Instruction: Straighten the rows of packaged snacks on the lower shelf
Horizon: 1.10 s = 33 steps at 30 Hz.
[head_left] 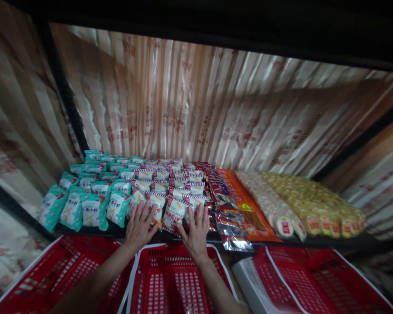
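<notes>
As both lie flat, left hand (139, 226) and right hand (194, 231) touch white snack packets (174, 210).
Each grip is spread, fingers apart; 3 red baskets (165, 279) stand below.

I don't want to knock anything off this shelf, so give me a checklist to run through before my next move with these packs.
1. Left hand flat on the striped packs: ok.
2. Right hand flat on the same front row: ok.
3. Any pack gripped: not ok, fingers spread open.
4. Red basket below both hands: ok.
5. Foil packs beside the right hand hang over the shelf edge: not ok.
</notes>
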Each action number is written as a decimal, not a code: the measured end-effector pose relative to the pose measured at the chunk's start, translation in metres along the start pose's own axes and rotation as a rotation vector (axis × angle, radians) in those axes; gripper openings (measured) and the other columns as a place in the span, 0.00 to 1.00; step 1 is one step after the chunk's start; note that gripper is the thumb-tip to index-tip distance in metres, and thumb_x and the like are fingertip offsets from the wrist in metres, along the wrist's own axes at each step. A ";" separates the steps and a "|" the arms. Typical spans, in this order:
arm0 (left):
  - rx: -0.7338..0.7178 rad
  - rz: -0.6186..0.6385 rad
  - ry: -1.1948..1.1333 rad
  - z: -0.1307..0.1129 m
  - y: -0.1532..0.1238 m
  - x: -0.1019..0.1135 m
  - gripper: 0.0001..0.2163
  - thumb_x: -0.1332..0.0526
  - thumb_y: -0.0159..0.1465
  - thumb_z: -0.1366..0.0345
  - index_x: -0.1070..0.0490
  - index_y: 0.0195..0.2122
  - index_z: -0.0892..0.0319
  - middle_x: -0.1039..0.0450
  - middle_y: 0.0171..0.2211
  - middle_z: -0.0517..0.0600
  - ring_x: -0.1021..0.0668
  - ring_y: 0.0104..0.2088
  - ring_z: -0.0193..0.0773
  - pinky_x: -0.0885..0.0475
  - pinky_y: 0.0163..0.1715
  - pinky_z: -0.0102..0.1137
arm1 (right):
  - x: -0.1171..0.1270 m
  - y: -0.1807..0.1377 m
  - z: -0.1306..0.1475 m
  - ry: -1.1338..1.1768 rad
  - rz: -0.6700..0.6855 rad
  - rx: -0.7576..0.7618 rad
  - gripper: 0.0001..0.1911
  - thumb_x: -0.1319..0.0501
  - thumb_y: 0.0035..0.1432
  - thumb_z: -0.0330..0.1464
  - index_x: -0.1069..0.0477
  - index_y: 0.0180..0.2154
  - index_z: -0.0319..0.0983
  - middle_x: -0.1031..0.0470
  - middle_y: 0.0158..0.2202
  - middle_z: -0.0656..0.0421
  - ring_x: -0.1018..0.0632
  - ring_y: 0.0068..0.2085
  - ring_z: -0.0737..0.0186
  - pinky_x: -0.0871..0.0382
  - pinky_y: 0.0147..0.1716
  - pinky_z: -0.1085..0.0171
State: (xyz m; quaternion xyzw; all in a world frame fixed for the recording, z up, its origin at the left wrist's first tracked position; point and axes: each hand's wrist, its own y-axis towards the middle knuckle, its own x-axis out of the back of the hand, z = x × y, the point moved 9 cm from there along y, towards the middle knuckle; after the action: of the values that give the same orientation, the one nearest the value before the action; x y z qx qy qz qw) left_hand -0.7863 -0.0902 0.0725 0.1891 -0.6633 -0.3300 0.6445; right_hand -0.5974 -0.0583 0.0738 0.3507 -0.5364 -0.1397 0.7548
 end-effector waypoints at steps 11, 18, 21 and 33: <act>-0.203 -0.007 -0.055 -0.054 0.017 -0.004 0.24 0.45 0.64 0.60 0.44 0.61 0.49 0.46 0.63 0.51 0.46 0.64 0.44 0.58 0.63 0.44 | -0.014 0.014 -0.010 0.153 -0.002 -0.107 0.35 0.51 0.63 0.41 0.64 0.65 0.41 0.62 0.68 0.48 0.54 0.66 0.47 0.44 0.57 0.44; -0.293 -0.087 -0.127 -0.063 0.021 -0.004 0.21 0.45 0.63 0.62 0.40 0.58 0.62 0.44 0.61 0.58 0.47 0.64 0.45 0.53 0.62 0.46 | -0.017 0.008 -0.008 0.073 -0.011 -0.058 0.33 0.48 0.62 0.40 0.57 0.64 0.41 0.63 0.68 0.47 0.56 0.67 0.44 0.43 0.56 0.42; -0.284 -0.065 -0.146 -0.068 0.028 -0.006 0.22 0.46 0.64 0.63 0.41 0.59 0.60 0.46 0.62 0.57 0.47 0.64 0.44 0.54 0.62 0.46 | -0.016 0.007 -0.008 0.071 0.011 -0.064 0.32 0.48 0.62 0.40 0.55 0.64 0.41 0.62 0.68 0.47 0.56 0.67 0.45 0.43 0.56 0.43; -0.132 -0.116 -0.100 -0.076 0.031 -0.010 0.32 0.49 0.63 0.64 0.62 0.66 0.66 0.49 0.63 0.59 0.48 0.64 0.45 0.55 0.63 0.43 | -0.017 0.008 -0.012 0.075 0.056 -0.059 0.28 0.52 0.64 0.37 0.54 0.64 0.43 0.61 0.68 0.50 0.54 0.67 0.48 0.42 0.56 0.47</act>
State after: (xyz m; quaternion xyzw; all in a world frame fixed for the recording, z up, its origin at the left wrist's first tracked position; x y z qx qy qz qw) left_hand -0.7058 -0.0761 0.0821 0.1678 -0.6593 -0.4189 0.6013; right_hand -0.5942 -0.0378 0.0649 0.3182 -0.5131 -0.1209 0.7879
